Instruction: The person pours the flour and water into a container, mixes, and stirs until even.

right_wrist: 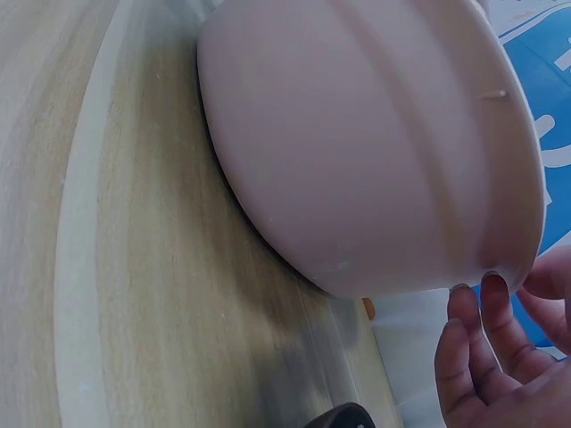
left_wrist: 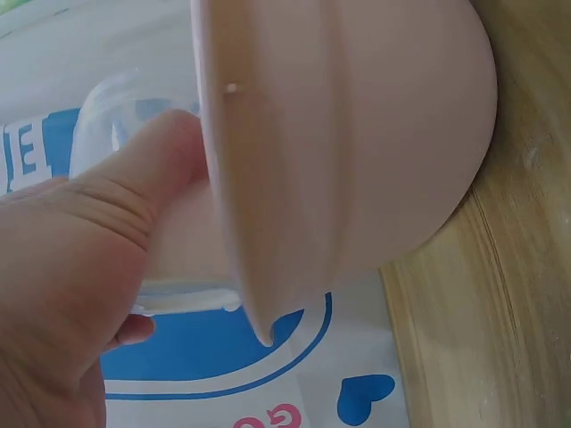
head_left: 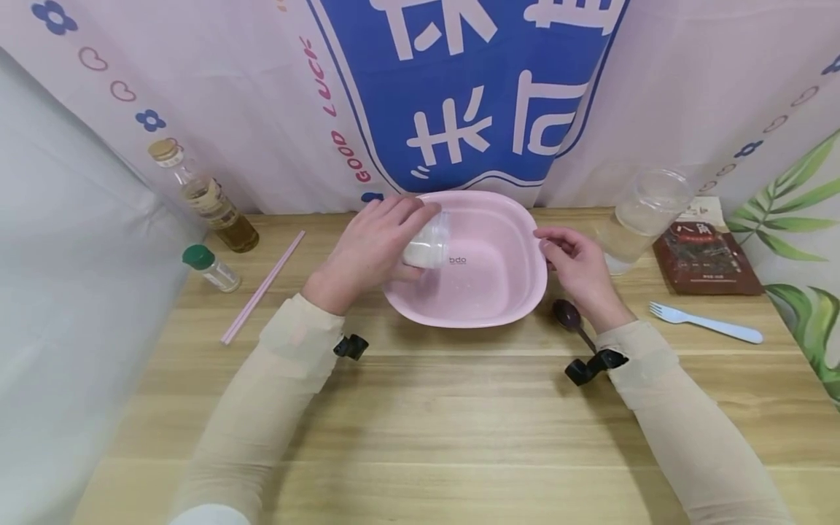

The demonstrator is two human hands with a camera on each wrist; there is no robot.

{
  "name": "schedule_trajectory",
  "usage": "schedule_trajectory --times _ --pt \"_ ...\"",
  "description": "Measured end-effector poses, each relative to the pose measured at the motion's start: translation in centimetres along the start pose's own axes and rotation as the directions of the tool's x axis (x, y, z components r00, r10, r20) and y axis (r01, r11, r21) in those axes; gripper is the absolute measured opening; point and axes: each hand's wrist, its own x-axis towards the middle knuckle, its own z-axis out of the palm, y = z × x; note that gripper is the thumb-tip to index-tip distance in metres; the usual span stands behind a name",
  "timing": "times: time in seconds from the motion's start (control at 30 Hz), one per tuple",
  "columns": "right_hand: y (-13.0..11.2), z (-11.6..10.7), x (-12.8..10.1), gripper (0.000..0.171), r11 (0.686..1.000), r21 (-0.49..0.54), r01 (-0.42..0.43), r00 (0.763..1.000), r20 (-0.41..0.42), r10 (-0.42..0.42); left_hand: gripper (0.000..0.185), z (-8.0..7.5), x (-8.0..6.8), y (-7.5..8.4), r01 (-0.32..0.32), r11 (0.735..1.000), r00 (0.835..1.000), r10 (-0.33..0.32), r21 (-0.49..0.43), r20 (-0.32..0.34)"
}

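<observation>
A pink plastic basin (head_left: 499, 288) marked "bdo" stands on the wooden table. My left hand (head_left: 374, 244) grips a clear jar (head_left: 429, 244) tilted on its side at the basin's left, its mouth towards the inside. White stuff lies in the jar; its kind is too unclear to tell. The left wrist view has the thumb pressed on the jar (left_wrist: 183, 245), partly behind the rim. On the opposite side, my right hand (head_left: 580, 270) pinches the basin's rim, with fingertips under the lip in the right wrist view. A dark spoon (head_left: 566, 313) lies beneath that hand.
On the left are an oil bottle (head_left: 219, 211), a green-capped shaker (head_left: 213, 268) and pink chopsticks (head_left: 262, 288). A tall clear container (head_left: 636, 219), a dark red food packet (head_left: 705, 259) and a light blue fork (head_left: 705, 322) are at right. A printed cloth (head_left: 262, 109) hangs behind.
</observation>
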Motion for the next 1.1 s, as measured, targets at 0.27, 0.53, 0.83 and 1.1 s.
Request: schedule_trajectory --times 0.27,0.53,0.83,1.1 --pt "-0.01 0.02 -0.05 0.035 1.000 0.008 0.001 1.000 -0.001 -0.001 0.095 0.30 0.08 0.25 -0.016 1.000 1.000 0.016 0.003 -0.023" --pt "-0.05 0.10 -0.10 0.035 1.000 0.004 -0.002 1.000 0.000 0.002 0.096 0.40 0.12 0.26 -0.003 1.000 1.000 0.002 -0.021 -0.024" --pt "-0.07 0.13 -0.08 0.035 1.000 0.008 -0.002 1.000 -0.006 0.002 0.094 0.27 0.19 0.21 -0.018 1.000 1.000 0.018 -0.017 -0.013" --pt "-0.01 -0.01 -0.09 0.035 1.000 0.010 -0.008 1.000 -0.008 0.008 0.089 0.52 0.33 0.42 -0.019 1.000 1.000 0.020 -0.019 0.024"
